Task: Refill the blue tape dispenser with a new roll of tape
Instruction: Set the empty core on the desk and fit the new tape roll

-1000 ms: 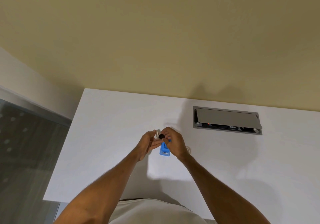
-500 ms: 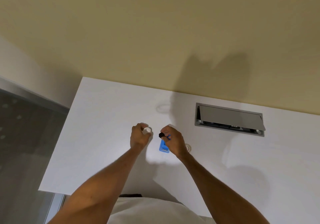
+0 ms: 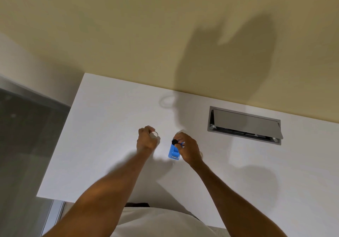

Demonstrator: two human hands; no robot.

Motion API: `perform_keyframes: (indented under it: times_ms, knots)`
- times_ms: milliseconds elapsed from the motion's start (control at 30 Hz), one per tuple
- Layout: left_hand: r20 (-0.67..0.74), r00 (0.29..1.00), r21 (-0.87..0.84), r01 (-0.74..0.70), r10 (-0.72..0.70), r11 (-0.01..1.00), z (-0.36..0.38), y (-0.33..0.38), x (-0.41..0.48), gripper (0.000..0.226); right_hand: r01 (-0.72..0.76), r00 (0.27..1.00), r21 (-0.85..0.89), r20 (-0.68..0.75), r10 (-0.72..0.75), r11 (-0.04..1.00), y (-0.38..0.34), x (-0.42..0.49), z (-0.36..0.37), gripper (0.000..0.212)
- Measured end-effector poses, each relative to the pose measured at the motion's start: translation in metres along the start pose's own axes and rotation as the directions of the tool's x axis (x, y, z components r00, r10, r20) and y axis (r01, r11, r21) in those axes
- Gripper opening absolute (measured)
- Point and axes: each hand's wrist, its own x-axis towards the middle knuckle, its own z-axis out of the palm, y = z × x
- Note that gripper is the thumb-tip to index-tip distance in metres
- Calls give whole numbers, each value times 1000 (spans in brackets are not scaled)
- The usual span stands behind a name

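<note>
White bench [image 3: 110, 145] across the lower frame, against a yellow wall. Grey cable hatch [image 3: 244, 124] sunk near the far right edge, lid tilted up. Faint clear ring [image 3: 166, 101], perhaps a tape roll, lying near the far edge, well apart from both hands; too pale to tell for certain.

Left hand [image 3: 145, 139] raised over the bench middle, grip closed around a small whitish round piece [image 3: 153, 135], likely a spent tape core or spool, though too small to confirm. Right hand [image 3: 187, 148] just beside it to the right, grip closed on the blue tape dispenser [image 3: 173, 151], fingertips [image 3: 178, 144] pinching a small black part [image 3: 174, 142] at the dispenser's far end. Whether the dispenser rests on the bench or hangs just above it: cannot tell.

Dispenser's long axis running roughly near-to-far, black end toward the far edge, cutter end toward the near edge. Round piece up and to the left of the dispenser, a small gap between. Judged stage: emptying done or nearly so, new roll not yet seated. Left hand nearer to the clear ring, so the likelier one to set down its piece and reach toward the far edge.
</note>
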Motion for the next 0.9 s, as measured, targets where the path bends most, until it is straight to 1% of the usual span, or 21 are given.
perform_keyframes:
  times_ms: [133,333,400,467,533,700,767,800,900]
  knots:
    - [4,999,-14,36,-36,999,4,-4,-2,38,20,1000,17,-21,-19,1000,4,-6,-1,15]
    - [-5,999,-25,35,-35,999,6,-7,-8,53,-39,999,70,-26,40,997,8,-11,-4,17]
    - [-7,999,-20,34,-34,999,4,-8,-12,54,-36,999,65,-26,38,997,7,-11,-4,17]
    - [-40,999,2,1,-1,1000,2,-7,-17,49,-31,999,59,-42,33,998,6,-13,-5,17]
    - [-62,996,25,-60,62,998,-2,-7,-22,43,-31,998,57,-58,35,998,4,-15,-6,17]
    - [-44,982,40,-183,184,982,-5,1,-32,35,6,995,84,-103,3,996,0,-22,-13,16]
    - [4,973,6,-233,233,973,-3,6,-35,33,10,993,90,-114,1,996,-1,-25,-16,16]
    - [54,966,-27,-252,253,967,-1,9,-36,31,15,993,93,-118,-4,996,-1,-26,-17,16]
    - [278,922,-200,-219,269,955,3,17,-43,25,50,990,104,-137,-36,993,0,-31,-19,15]
